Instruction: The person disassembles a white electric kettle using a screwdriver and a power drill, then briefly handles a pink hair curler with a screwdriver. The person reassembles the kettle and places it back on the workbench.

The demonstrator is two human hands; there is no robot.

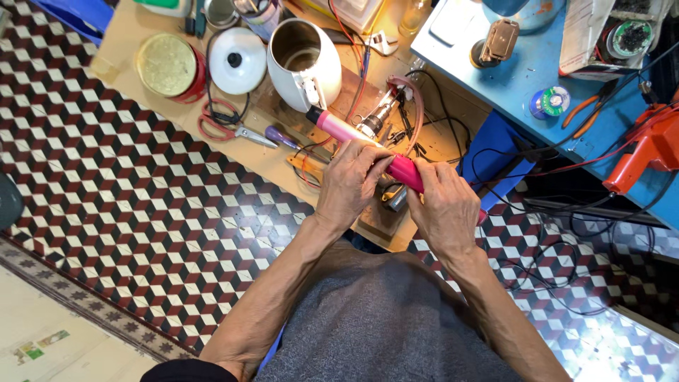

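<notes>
Forearms: bare, nearest the camera, reaching toward the white kettle point(304, 62).
Pink tool point(368, 145): slim cylinder, just below the kettle, over the wooden bench point(134, 32).
Left hand point(350, 185): fingers curled, pinching the tool's middle.
Right hand point(445, 209): fingers wrapped shut around its lower end.
Progress: tool intact, apparently mid-handling; nothing visibly detached.
Scissors point(226, 126): left of the kettle.

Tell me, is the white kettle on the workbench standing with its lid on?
No. The white kettle is open at the top, and its white lid lies apart beside it on the wooden workbench.
</notes>
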